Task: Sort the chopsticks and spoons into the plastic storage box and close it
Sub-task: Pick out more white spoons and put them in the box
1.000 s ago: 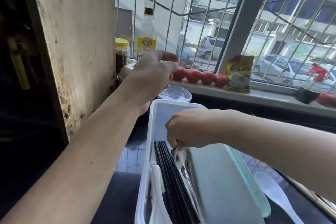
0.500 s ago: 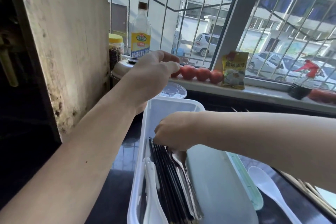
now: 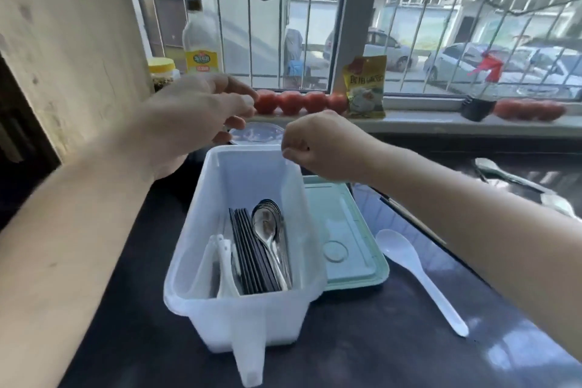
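White plastic storage box (image 3: pixel 252 318) sat open on dark counter (image 3: pixel 378 340), w/ black chopsticks (image 3: pixel 252 255) & metal spoons (image 3: pixel 271 230) inside. Green lid (image 3: pixel 349 239) lay beside it, white spoon (image 3: pixel 415 274) further right. Left hand (image 3: pixel 195 116) hovered, fingers loosely spread, holding nothing; right hand (image 3: pixel 318 145) curled above box's far rim, contents can't tell.

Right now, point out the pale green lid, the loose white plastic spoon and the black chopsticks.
pale green lid (image 3: pixel 349 230), head view, flat top.
white plastic spoon (image 3: pixel 397 248), head view, bowl.
black chopsticks (image 3: pixel 252 249), head view, mid-bundle.

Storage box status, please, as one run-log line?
box: open, chopsticks and spoons inside | lid: beside | white spoon: outside
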A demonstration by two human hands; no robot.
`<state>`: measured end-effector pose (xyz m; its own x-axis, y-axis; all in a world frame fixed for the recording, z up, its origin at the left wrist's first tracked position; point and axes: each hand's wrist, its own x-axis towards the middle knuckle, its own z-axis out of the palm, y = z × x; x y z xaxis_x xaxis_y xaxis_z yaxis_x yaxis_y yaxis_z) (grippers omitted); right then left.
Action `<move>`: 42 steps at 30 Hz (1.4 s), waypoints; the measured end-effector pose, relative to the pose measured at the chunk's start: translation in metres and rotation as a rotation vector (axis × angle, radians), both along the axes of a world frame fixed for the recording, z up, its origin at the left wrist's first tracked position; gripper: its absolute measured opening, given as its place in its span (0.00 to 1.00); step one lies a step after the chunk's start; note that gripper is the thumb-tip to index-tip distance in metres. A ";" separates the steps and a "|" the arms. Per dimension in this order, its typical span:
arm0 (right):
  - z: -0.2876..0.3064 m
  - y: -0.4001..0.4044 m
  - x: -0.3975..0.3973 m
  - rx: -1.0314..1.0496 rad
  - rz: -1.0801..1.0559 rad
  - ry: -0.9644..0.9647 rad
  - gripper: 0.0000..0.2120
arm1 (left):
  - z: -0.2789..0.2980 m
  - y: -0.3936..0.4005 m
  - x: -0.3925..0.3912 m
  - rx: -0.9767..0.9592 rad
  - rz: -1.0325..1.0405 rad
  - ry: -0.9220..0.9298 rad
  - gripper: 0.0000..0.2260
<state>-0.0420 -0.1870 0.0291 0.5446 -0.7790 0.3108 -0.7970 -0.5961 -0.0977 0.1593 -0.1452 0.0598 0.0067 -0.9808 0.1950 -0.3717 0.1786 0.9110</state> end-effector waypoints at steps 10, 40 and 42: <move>-0.087 0.124 -0.152 0.134 -0.305 -0.691 0.05 | -0.026 0.083 -0.203 -0.054 -0.152 0.068 0.07; -0.121 0.060 -0.410 -0.017 -0.606 -0.812 0.05 | -0.170 0.008 -0.390 -0.083 -0.122 -0.014 0.07; -0.111 0.068 -0.360 0.270 -0.360 -0.905 0.07 | -0.165 0.011 -0.400 0.255 -0.301 0.457 0.10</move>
